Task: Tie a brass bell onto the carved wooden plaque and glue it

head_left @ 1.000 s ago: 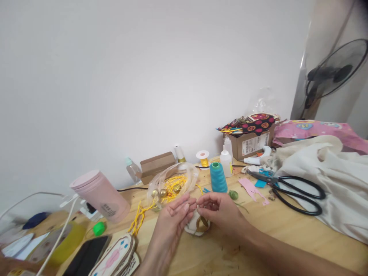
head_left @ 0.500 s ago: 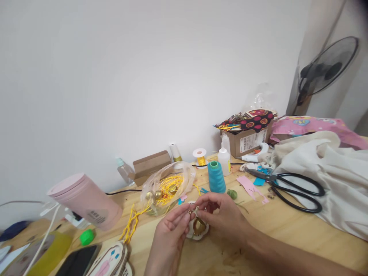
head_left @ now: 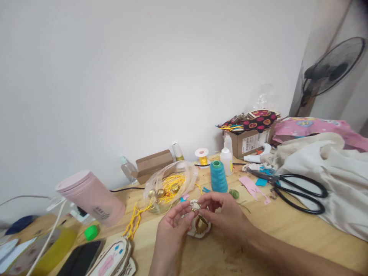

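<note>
Left hand (head_left: 171, 227), right hand (head_left: 222, 214) pinch a fitting (head_left: 194, 209); bag (head_left: 191, 170) — gold balls (head_left: 161, 193), yellow cord (head_left: 174, 181) inside.

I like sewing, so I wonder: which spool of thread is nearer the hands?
The tall teal cone, just beyond the right hand; the white spool wound with yellow stands farther back, near the wall.

Glossy brass-toned bell (head_left: 201, 224), smooth wooden tabletop (head_left: 224, 253), matt cardboard box (head_left: 155, 163)

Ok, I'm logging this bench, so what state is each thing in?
Left hand: pinching small metallic piece
Right hand: fingertips pinched
Pink tumbler: lid on
Phone: screen dark
Plastic bag: open
Thread cone: upright
Small cardboard box: open
Scissors: lying, blade opening unclear
Fan: running or not unclear
</note>
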The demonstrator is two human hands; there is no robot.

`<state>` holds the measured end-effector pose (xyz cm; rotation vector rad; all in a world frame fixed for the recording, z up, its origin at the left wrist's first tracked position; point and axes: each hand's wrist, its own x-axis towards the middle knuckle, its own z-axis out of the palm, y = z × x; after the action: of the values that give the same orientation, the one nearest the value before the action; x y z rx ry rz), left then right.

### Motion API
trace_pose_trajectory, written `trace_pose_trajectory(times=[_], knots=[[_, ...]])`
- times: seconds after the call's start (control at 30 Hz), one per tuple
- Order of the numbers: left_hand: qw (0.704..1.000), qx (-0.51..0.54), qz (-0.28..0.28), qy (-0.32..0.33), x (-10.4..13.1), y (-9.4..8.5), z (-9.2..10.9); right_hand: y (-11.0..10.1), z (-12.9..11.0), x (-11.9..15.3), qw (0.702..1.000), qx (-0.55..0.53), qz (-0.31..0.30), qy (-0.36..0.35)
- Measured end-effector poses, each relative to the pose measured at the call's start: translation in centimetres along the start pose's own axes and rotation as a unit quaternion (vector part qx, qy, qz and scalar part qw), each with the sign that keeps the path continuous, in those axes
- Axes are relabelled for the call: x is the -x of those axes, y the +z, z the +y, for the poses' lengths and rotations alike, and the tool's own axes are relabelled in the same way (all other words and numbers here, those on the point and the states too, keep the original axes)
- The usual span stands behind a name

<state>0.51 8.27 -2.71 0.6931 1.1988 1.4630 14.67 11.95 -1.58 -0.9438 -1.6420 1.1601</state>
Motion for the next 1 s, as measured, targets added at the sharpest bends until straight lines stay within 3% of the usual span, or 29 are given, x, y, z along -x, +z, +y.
trace_pose_trajectory(times=[0.37,0.8,1.0], knots=[[1.0,-0.008,0.021,0.006,0.08,0.33,0.24,0.11,0.3,-0.01,1.0,-0.008,-0.008,0.002],[0.997,-0.043,-0.042,0.04,-0.11,0.04,-0.11,0.07,0.67,-0.15,0.999,-0.047,-0.023,0.011],[0.995,-0.075,-0.034,0.06,-0.08,0.22,-0.1,0.08,0.79,-0.19,0.996,-0.073,-0.048,0.032]])
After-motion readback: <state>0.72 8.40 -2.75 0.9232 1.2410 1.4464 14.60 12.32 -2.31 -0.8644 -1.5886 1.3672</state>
